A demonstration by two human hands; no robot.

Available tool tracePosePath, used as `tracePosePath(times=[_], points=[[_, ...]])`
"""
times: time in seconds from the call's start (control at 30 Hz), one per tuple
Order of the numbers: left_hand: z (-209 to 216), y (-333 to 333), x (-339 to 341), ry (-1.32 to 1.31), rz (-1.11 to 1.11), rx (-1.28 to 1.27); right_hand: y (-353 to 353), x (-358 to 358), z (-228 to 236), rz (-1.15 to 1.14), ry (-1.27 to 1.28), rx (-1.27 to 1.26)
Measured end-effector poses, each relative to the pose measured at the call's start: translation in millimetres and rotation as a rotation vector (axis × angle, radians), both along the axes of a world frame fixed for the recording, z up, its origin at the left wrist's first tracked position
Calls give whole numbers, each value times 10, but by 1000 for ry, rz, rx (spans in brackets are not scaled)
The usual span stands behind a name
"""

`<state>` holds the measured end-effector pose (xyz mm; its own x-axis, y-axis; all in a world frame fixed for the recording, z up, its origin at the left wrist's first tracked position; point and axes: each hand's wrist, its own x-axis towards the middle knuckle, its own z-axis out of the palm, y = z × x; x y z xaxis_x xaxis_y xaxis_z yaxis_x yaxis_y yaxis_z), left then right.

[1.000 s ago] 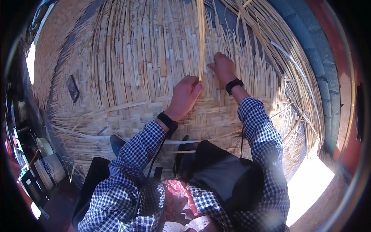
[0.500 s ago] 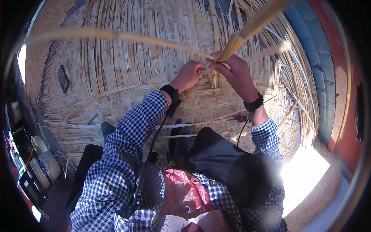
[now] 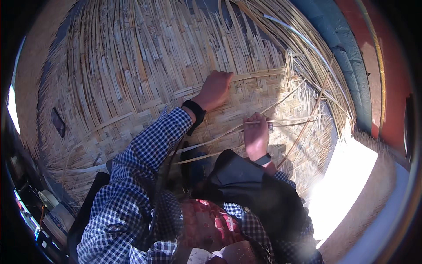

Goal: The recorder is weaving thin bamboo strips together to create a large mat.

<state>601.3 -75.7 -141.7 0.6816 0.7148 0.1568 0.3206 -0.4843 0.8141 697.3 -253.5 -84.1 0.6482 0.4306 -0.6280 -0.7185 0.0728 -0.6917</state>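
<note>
My left hand (image 3: 215,90) is curled closed against the partly woven reed mat (image 3: 246,99), beside a pale strip (image 3: 263,74) that lies crosswise over the long upright reeds. Its fingertips are hidden, so what they hold, if anything, does not show. Nearer to me, my right hand (image 3: 256,136) has its fingers closed on a long, thin reed strip (image 3: 294,119). That strip sticks out to the right of the fingers. Other loose strips (image 3: 206,141) trail to the left, across the finished herringbone weave.
A bundle of long reeds (image 3: 303,48) curves along the mat's right side, beside a blue-grey padded roll (image 3: 347,66). A dark flat object (image 3: 58,122) lies on the mat at left. A white bucket (image 3: 60,218) stands at lower left. Bright sunlight (image 3: 347,189) falls at lower right.
The thick cane and long strip raised at my right hand are gone from view. My right hand has moved down toward me, onto a thin strip. The left stays low over the mat.
</note>
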Motion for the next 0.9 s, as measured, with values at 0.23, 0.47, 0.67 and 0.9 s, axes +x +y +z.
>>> tracePosePath(times=[0.23, 0.47, 0.67, 0.9], points=[[303, -44, 360, 152, 160, 207, -105, 57, 320, 1815, -731, 10], [308, -131, -107, -400, 403, -866, 1468, 1259, -509, 1231, -1471, -13], [264, -168, -469, -494, 201, -1070, 1938, 990, -583, 1155, -1127, -232], [223, -103, -585, -588, 144, -1119, 1948, 942, -545, 1462, -1701, -322]])
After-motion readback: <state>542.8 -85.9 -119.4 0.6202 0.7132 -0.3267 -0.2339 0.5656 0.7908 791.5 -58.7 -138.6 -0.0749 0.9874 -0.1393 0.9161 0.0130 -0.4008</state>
